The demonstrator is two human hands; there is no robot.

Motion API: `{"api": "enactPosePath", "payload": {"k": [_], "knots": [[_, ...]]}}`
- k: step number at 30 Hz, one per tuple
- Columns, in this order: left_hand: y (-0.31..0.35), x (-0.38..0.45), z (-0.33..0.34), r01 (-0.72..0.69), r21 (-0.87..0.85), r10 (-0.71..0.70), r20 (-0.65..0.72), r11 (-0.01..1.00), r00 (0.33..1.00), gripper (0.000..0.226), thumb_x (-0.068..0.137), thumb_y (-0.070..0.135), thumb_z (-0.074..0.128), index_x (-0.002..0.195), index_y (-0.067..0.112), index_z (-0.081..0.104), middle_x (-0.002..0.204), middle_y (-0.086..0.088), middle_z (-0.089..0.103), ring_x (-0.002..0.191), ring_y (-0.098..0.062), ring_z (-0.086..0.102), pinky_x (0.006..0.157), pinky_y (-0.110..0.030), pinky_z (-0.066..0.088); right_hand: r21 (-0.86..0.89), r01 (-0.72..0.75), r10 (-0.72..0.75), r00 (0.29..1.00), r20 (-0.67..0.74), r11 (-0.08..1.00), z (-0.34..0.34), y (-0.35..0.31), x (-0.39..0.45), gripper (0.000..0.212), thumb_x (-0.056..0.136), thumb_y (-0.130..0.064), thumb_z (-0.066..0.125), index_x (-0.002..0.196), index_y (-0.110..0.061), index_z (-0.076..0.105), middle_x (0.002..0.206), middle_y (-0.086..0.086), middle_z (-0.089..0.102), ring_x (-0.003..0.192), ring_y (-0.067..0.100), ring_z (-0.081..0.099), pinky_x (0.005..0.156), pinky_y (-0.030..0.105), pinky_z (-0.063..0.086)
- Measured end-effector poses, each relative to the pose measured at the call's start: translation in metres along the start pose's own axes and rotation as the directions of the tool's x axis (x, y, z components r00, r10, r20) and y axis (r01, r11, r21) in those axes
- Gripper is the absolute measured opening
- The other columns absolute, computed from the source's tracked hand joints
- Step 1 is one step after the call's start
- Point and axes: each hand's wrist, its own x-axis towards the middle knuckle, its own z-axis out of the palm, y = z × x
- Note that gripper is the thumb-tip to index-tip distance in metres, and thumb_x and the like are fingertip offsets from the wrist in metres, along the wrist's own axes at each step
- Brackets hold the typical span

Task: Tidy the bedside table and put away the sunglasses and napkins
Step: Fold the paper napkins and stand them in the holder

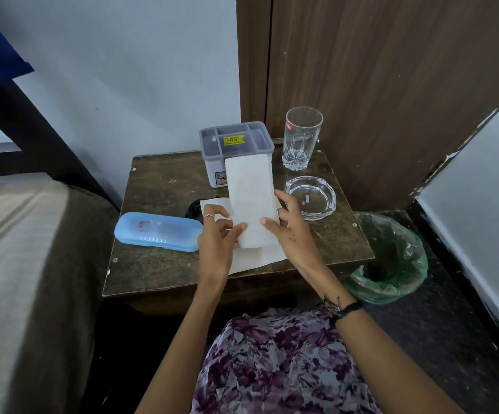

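Note:
A white napkin (251,198), folded into a long strip, stands upright above the dark wooden bedside table (158,273). My left hand (216,237) pinches its lower left edge and my right hand (291,225) holds its right edge. Another white napkin (260,256) lies flat on the table beneath my hands. A closed blue glasses case (157,231) lies to the left of my left hand. A dark object (193,209), perhaps the sunglasses, peeks out behind the flat napkin, mostly hidden. A grey compartmented organiser box (236,141) with a yellow price sticker stands behind the held napkin.
An empty drinking glass (302,137) and a glass ashtray (311,197) stand at the table's right back. A bin lined with a green bag (391,261) sits on the floor to the right. A bed (18,264) borders the left; a wooden door (391,85) stands behind.

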Motion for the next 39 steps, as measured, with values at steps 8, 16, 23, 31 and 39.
{"api": "enactPosePath", "payload": {"k": [8, 16, 23, 31, 39], "knots": [[0.002, 0.000, -0.013, -0.170, 0.143, 0.128, 0.263, 0.975, 0.956, 0.041, 0.087, 0.004, 0.059, 0.123, 0.023, 0.056, 0.118, 0.006, 0.054, 0.071, -0.011, 0.054, 0.069, -0.013, 0.048, -0.144, 0.112, -0.090, 0.984, 0.151, 0.983, -0.010, -0.008, -0.005, 0.046, 0.090, -0.003, 0.053, 0.131, -0.023, 0.050, 0.131, -0.006, 0.050, 0.124, 0.003, 0.044, 0.106, 0.030, 0.036], [0.008, -0.003, -0.022, -0.136, 0.151, 0.054, 0.450, 0.979, 0.892, 0.097, 0.083, -0.004, 0.062, 0.137, 0.046, -0.001, 0.138, 0.014, 0.026, 0.065, -0.011, 0.053, 0.071, -0.024, 0.053, -0.176, 0.015, 0.026, 0.974, 0.224, 0.984, -0.016, -0.021, -0.011, 0.078, 0.093, -0.006, 0.053, 0.149, -0.032, 0.005, 0.143, -0.011, 0.028, 0.131, 0.003, 0.029, 0.102, 0.016, 0.036], [0.016, -0.005, -0.006, -0.092, 0.042, 0.068, 0.389, 0.995, 0.919, 0.075, 0.089, -0.003, 0.051, 0.146, 0.022, 0.009, 0.134, 0.008, 0.041, 0.124, -0.012, 0.044, 0.103, -0.029, 0.041, -0.228, 0.102, -0.070, 0.987, 0.146, 0.968, 0.004, -0.023, -0.006, 0.060, 0.095, -0.009, 0.046, 0.145, -0.023, 0.017, 0.138, -0.003, 0.033, 0.119, 0.004, 0.038, 0.098, 0.024, 0.037], [0.026, -0.001, 0.003, 0.071, -0.158, -0.022, 0.294, 0.985, 0.955, 0.028, 0.098, 0.008, 0.036, 0.119, 0.026, 0.045, 0.112, 0.004, 0.059, 0.102, -0.009, 0.057, 0.077, -0.012, 0.048, -0.057, 0.097, -0.091, 0.992, 0.086, 0.994, 0.006, -0.018, -0.001, 0.037, 0.099, -0.017, 0.041, 0.133, -0.029, 0.035, 0.130, -0.002, 0.048, 0.113, -0.001, 0.049, 0.088, 0.010, 0.043], [0.027, 0.010, -0.012, 0.020, -0.172, 0.027, 0.264, 0.985, 0.964, 0.032, 0.095, 0.008, 0.046, 0.117, 0.030, 0.037, 0.105, 0.018, 0.056, 0.097, -0.009, 0.059, 0.072, -0.017, 0.051, 0.003, 0.051, -0.051, 0.998, -0.039, 0.999, -0.007, -0.034, 0.008, 0.022, 0.094, -0.017, 0.053, 0.099, 0.002, 0.061, 0.099, 0.018, 0.067, 0.087, 0.027, 0.065, 0.076, 0.036, 0.049]]}}
